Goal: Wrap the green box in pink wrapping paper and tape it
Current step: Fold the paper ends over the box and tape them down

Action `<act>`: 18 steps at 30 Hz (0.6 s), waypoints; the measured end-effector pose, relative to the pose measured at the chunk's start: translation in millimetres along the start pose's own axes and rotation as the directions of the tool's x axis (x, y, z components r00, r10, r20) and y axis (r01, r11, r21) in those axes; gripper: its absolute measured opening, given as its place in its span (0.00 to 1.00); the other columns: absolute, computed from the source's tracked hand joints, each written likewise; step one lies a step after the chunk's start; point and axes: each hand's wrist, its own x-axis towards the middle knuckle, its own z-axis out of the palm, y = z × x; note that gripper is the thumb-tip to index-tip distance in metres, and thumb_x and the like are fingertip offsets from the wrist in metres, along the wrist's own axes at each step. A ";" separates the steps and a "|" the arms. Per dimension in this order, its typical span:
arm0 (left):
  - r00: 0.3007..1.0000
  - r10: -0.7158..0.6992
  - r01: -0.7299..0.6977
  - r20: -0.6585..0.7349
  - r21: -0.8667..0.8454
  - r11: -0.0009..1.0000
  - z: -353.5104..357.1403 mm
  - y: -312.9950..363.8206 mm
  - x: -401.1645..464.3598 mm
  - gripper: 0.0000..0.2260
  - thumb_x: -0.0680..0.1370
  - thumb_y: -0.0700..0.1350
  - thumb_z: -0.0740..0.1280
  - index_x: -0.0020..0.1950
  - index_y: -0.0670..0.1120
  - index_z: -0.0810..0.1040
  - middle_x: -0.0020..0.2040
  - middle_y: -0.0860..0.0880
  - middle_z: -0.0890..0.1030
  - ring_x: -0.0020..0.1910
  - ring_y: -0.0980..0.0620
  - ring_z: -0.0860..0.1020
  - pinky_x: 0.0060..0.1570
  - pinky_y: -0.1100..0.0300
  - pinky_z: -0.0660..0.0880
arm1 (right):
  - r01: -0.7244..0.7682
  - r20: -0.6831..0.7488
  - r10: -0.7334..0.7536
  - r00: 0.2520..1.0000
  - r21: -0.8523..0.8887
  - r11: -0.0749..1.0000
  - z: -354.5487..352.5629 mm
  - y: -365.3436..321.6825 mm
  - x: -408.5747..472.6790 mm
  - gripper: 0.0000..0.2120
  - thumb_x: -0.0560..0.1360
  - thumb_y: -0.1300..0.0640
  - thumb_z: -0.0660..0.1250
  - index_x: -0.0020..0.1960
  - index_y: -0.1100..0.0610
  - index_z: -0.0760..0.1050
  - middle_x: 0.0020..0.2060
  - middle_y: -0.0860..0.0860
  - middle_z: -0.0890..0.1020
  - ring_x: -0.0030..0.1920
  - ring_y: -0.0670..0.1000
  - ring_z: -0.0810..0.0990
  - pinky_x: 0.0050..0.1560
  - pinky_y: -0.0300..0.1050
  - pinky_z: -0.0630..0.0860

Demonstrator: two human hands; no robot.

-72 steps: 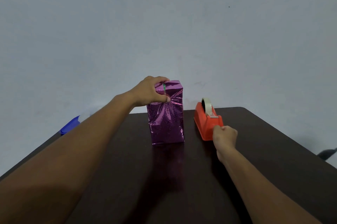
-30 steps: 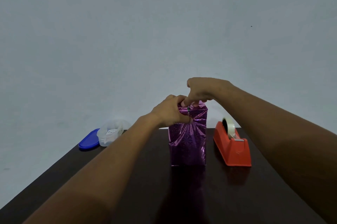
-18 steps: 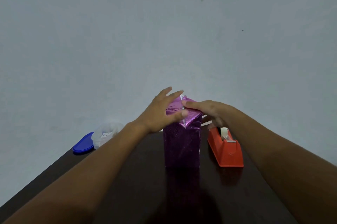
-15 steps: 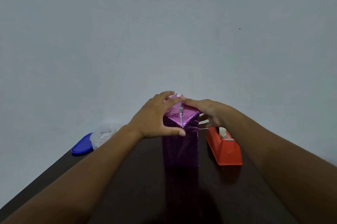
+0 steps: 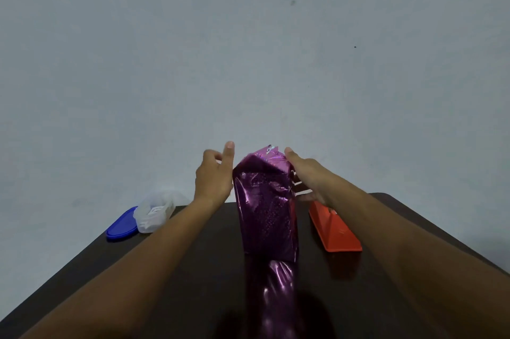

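Standing upright on dark surface point(image 5: 193, 269), pink-wrapped box point(image 5: 266, 209), left hand point(image 5: 214, 177) beside it with fingers relaxed, right hand point(image 5: 306, 176) flat against its top edge, fingers straight.

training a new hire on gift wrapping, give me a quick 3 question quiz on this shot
1. True or false: the wrapped box stands upright on the table.
2. Which item sits to the right of the box? A) blue lid B) orange tape dispenser C) scissors
3. Fill in: the left hand and right hand are on either ____ of the box top.

Key: 1 true. 2 B, the orange tape dispenser; the blue lid lies far left. 3 side.
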 end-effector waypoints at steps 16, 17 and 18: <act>0.967 0.061 -0.076 0.247 0.048 0.996 14.7 -2.6 -14.2 0.54 0.64 0.61 0.81 0.82 0.54 0.54 0.74 0.48 0.67 0.70 0.48 0.71 0.68 0.48 0.73 | 0.068 0.099 -0.080 0.992 0.117 0.991 9.6 -2.1 -25.7 0.21 0.84 0.43 0.50 0.66 0.55 0.71 0.50 0.59 0.85 0.34 0.57 0.84 0.37 0.47 0.81; 0.967 0.064 -0.071 0.248 0.021 0.997 12.8 -1.9 -13.4 0.54 0.67 0.56 0.81 0.83 0.54 0.50 0.76 0.48 0.67 0.70 0.47 0.72 0.67 0.50 0.74 | 0.094 0.101 -0.106 0.989 0.114 0.989 7.4 -2.4 -25.8 0.20 0.83 0.43 0.52 0.64 0.55 0.72 0.51 0.58 0.85 0.35 0.57 0.84 0.37 0.47 0.80; 0.963 0.066 -0.068 0.262 -0.003 0.998 10.7 0.0 -12.7 0.52 0.70 0.50 0.80 0.83 0.55 0.47 0.75 0.48 0.67 0.67 0.48 0.74 0.63 0.54 0.77 | 0.142 0.061 -0.149 0.987 0.098 0.985 6.2 -2.0 -23.7 0.18 0.83 0.44 0.56 0.64 0.54 0.72 0.52 0.57 0.84 0.38 0.57 0.84 0.38 0.47 0.79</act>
